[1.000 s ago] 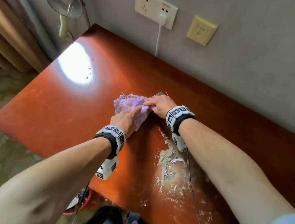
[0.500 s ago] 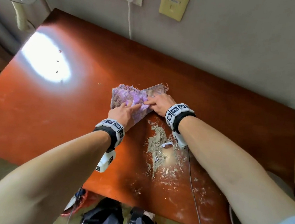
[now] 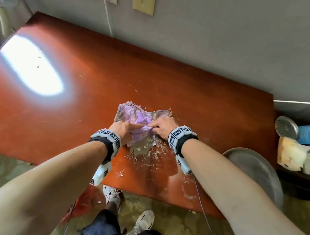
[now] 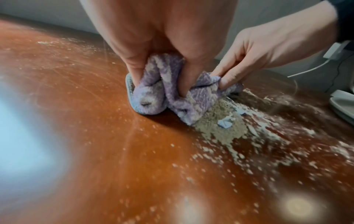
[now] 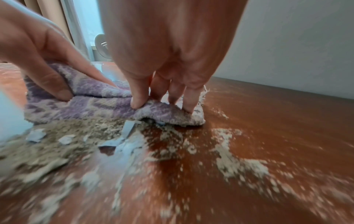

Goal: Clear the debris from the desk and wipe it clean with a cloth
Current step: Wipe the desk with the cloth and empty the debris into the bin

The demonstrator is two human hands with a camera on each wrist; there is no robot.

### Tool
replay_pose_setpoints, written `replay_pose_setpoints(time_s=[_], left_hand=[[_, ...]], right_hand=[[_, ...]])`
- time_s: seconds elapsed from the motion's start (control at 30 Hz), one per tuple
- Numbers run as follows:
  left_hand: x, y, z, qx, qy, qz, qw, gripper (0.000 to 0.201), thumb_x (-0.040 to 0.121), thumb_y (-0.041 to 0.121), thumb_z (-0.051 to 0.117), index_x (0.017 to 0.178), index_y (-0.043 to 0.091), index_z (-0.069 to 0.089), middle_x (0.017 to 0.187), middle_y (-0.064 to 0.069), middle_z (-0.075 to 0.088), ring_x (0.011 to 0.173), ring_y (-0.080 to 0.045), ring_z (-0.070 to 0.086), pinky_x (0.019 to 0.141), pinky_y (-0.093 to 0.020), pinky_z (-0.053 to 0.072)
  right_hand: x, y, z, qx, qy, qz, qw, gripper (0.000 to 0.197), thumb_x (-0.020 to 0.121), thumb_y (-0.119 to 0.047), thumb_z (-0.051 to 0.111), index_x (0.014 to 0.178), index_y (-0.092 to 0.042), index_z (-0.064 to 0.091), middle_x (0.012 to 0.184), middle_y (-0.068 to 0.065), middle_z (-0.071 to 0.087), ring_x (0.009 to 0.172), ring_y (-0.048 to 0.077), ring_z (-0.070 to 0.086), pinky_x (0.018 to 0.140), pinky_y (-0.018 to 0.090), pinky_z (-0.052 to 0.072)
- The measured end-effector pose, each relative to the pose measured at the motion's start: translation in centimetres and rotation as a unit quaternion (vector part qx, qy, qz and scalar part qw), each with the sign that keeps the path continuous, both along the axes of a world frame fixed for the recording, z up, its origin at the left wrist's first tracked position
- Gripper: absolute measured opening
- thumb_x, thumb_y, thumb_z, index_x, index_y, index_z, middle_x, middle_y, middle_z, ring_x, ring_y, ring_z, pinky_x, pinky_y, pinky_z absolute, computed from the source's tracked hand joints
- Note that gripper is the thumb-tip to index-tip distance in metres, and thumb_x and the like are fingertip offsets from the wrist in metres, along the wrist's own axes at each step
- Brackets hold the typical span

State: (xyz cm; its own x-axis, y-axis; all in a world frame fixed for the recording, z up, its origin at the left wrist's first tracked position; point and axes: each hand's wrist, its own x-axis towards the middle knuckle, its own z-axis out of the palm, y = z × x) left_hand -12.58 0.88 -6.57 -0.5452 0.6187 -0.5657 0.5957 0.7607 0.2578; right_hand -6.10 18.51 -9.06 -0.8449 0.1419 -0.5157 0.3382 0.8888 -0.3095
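A purple terry cloth (image 3: 136, 116) lies bunched on the red-brown desk (image 3: 72, 127). My left hand (image 3: 130, 127) grips a fold of it, fingers dug into the cloth (image 4: 153, 94). My right hand (image 3: 156, 126) pinches the cloth's right side, with thumb and fingers pressed into the fold (image 5: 162, 106). Right in front of the cloth's near edge sits a pile of grey-beige grit and pale paper scraps (image 3: 143, 148), also seen as debris (image 4: 220, 124) and debris (image 5: 72, 136). Thinner crumbs trail toward the desk's front edge.
A round metal dish (image 3: 254, 169) overhangs the desk's right front corner. A side shelf (image 3: 300, 153) on the right holds boxes and a remote. A charger cable (image 3: 108, 19) hangs from the wall socket. Lamp glare (image 3: 32, 66) covers the desk's left part. A red bag (image 3: 84, 200) lies on the floor.
Both hands have drawn the cloth toward the desk's front edge and bunched it up. The spread grit is now pushed into a tighter pile against the cloth.
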Motion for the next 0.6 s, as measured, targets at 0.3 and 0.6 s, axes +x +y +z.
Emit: replay_pose_setpoints(time_s=[0.3, 0.6], left_hand=[[3.7, -0.2, 0.3, 0.027, 0.007, 0.006, 1.000, 0.067, 0.090, 0.002, 0.033, 0.136, 0.047, 0.048, 0.108, -0.005, 0.071, 0.074, -0.018, 0.062, 0.062, -0.023, 0.049], [-2.8, 2.0, 1.5, 0.111, 0.046, 0.043, 0.992, 0.064, 0.088, 0.001, 0.037, 0.134, 0.043, 0.054, 0.103, -0.011, 0.073, 0.080, -0.028, 0.065, 0.061, -0.025, 0.041]], right_hand=[[3.4, -0.1, 1.4, -0.007, 0.010, 0.023, 1.000, 0.028, 0.097, -0.022, 0.058, 0.123, -0.023, 0.068, 0.100, -0.001, 0.069, 0.081, 0.019, 0.057, 0.075, 0.031, 0.051], [-1.7, 1.8, 5.3, 0.052, 0.067, -0.004, 0.996, 0.031, 0.098, -0.030, 0.052, 0.125, -0.038, 0.065, 0.130, 0.002, 0.064, 0.113, 0.030, 0.060, 0.090, 0.032, 0.048]])
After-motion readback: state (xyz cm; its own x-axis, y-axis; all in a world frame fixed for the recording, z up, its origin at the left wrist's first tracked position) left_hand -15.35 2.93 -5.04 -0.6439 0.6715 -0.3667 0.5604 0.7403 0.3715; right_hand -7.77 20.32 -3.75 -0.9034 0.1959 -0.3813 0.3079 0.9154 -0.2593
